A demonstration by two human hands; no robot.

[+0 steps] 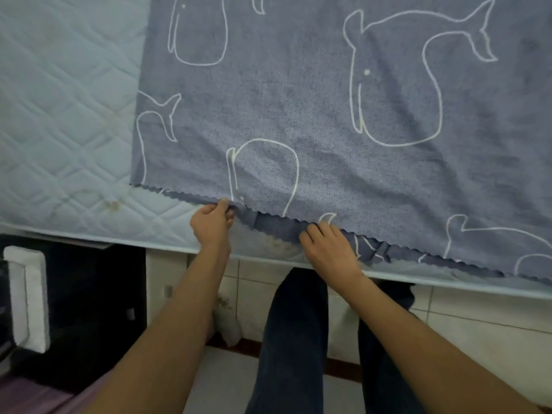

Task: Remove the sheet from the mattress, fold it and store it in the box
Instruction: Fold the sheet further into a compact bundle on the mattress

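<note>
Blue-grey sheet (298, 100) — left hand (210, 224) and right hand (331, 249) grip its near edge.

Both bare forearms reach forward from the bottom of the view and draw closer together toward the hands. The left hand (212, 224) is turned on its side, thumb uppermost, and its thumb and curled fingers pinch the near hem of the sheet (298, 115), with the wrist straight behind the grip. The right hand (330, 246) lies palm down just to the right of that grip, its back showing, its fingers bent and curled onto the same hem, and its wrist is angled slightly inward
</note>
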